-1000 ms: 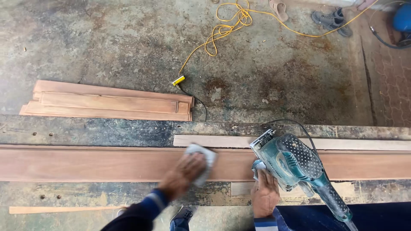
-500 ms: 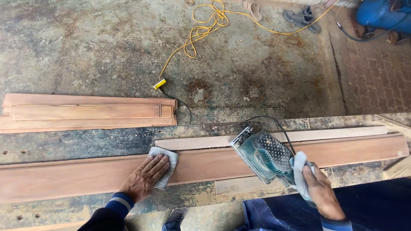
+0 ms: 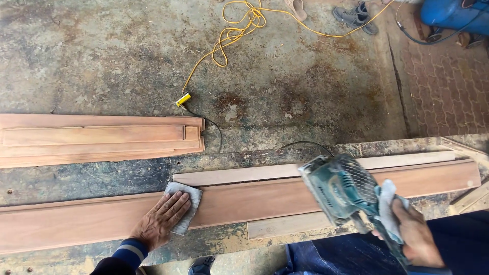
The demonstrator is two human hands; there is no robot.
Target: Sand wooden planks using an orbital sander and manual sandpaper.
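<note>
Pressing sandpaper [image 3: 182,204] flat with spread left hand [image 3: 162,220] on long plank [image 3: 244,201] lying across workbench [image 3: 76,178]; right hand [image 3: 418,239], fingers wrapped around sander [image 3: 346,191] handle, lifted above plank's right half. Hand-sanding stage, likely.

Evenly lit by soft daylight, with faint shadows and no glare; sharp mid-frame, slightly blurred on the sander [image 3: 342,189] (motion), mildly wide-angle at edges.

Floor clutter beyond the hands
Yellow cord [image 3: 232,35] coiled on concrete floor [image 3: 102,56]; stacked boards [image 3: 97,140] far left; blue tank [image 3: 451,11], shoes [image 3: 354,16] far right.
</note>
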